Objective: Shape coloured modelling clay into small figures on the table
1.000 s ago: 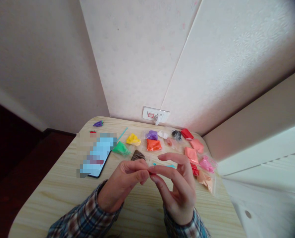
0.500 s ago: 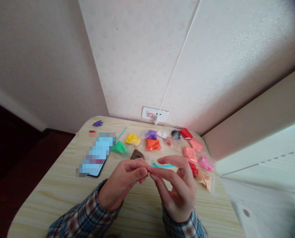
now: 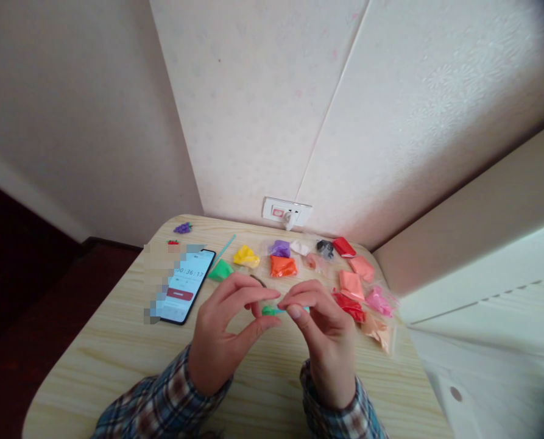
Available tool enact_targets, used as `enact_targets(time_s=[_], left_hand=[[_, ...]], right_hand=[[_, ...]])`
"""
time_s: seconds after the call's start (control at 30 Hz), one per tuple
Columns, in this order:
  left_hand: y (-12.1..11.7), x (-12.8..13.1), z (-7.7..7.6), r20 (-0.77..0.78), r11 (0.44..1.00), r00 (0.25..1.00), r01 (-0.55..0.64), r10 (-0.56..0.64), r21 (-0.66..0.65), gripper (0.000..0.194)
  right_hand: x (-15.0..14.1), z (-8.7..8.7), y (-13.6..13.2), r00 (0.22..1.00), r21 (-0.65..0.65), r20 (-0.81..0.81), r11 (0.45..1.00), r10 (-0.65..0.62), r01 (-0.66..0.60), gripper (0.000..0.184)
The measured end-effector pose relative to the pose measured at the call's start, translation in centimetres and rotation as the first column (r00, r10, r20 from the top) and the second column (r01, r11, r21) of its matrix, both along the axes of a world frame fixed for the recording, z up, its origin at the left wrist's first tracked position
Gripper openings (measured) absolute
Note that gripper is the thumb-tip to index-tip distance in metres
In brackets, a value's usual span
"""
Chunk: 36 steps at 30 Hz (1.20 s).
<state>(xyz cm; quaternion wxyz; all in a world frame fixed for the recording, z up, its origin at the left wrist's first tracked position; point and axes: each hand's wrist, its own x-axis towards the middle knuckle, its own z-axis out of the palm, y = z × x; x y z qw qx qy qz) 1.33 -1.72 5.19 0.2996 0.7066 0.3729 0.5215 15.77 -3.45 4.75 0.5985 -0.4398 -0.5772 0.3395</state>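
Over the middle of the table, my left hand (image 3: 228, 332) is open, its thumb and forefinger apart. The fingertips reach close to those of my right hand (image 3: 320, 335). That hand is closed in a pinch; anything between its fingertips is too small or hidden to make out. Beyond the gap between the hands a turquoise strip (image 3: 306, 309) shows in part, with a small green piece (image 3: 268, 311) at its left end. A dark brown packet (image 3: 257, 280) is mostly covered by my left hand. Right of my right hand lies a bag of red clay-like material (image 3: 350, 306).
A phone (image 3: 187, 286) showing a timer lies at left, partly blurred out. Behind it are a purple grape-like figure (image 3: 183, 227) and a small red piece (image 3: 173, 242). Green (image 3: 220, 270), yellow (image 3: 246, 256), orange (image 3: 283, 266) and several other packets spread toward the wall socket (image 3: 287, 211).
My hands were pinched together around a small red piece. The left thumb and forefinger have since spread apart, and the right fingers have drawn into a tighter pinch.
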Motion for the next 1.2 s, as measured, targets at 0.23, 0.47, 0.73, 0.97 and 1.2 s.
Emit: enact_targets(time_s=[0.23, 0.47, 0.73, 0.97, 1.2], left_hand=[[0.1, 0.0, 0.0, -0.102, 0.987, 0.994, -0.027, 0.044, 0.159, 0.022], [0.5, -0.4, 0.0, 0.02, 0.998, 0.998, 0.066, -0.066, -0.001, 0.01], [0.7, -0.7, -0.4, 0.476, 0.956, 0.865, 0.257, -0.162, -0.144, 0.012], [0.7, -0.8, -0.5, 0.617, 0.926, 0.759, 0.357, -0.209, -0.124, 0.01], [0.6, -1.0, -0.6, 0.632, 0.918, 0.752, 0.364, -0.19, -0.158, 0.007]], right_hand=[[-0.2, 0.3, 0.0, 0.998, -0.066, 0.025, 0.996, 0.053, -0.051, 0.009], [0.0, 0.2, -0.1, 0.998, -0.077, 0.041, 0.996, 0.044, -0.041, 0.007], [0.5, 0.4, 0.0, 0.993, -0.078, 0.09, 0.995, 0.075, -0.068, 0.01], [1.0, 0.1, 0.2, 0.994, -0.06, 0.103, 0.998, 0.028, -0.022, 0.01], [1.0, 0.0, 0.3, 0.991, -0.052, 0.125, 0.998, 0.038, -0.031, 0.01]])
